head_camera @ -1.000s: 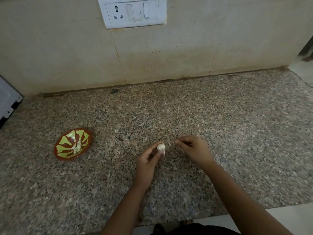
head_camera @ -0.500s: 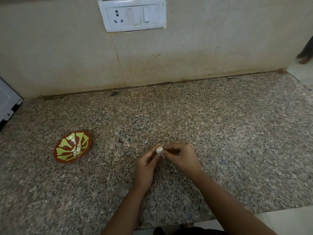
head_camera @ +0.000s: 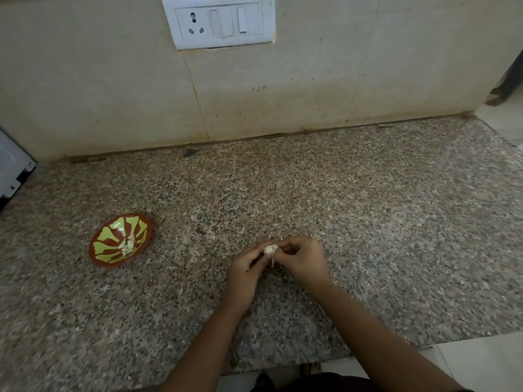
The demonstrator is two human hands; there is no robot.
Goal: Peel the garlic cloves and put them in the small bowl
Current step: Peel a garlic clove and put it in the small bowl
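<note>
A pale garlic clove point(head_camera: 269, 248) is pinched between the fingertips of my left hand point(head_camera: 245, 268) and my right hand point(head_camera: 303, 260), just above the granite counter point(head_camera: 368, 222). A thin strip of skin hangs down from the clove. The small bowl point(head_camera: 97, 251), brown with yellow-green petal marks, sits on the counter to the left, well apart from my hands. Several peeled white cloves point(head_camera: 128, 244) lie inside it.
A tiled wall with a white switch and socket plate point(head_camera: 219, 22) rises behind the counter. A white appliance corner point(head_camera: 12, 171) juts in at the far left. The counter's front edge runs close under my forearms, with floor tiles point(head_camera: 481, 363) at the lower right.
My right hand has come left from a small gap and now meets my left hand on the clove. The bowl has not moved.
</note>
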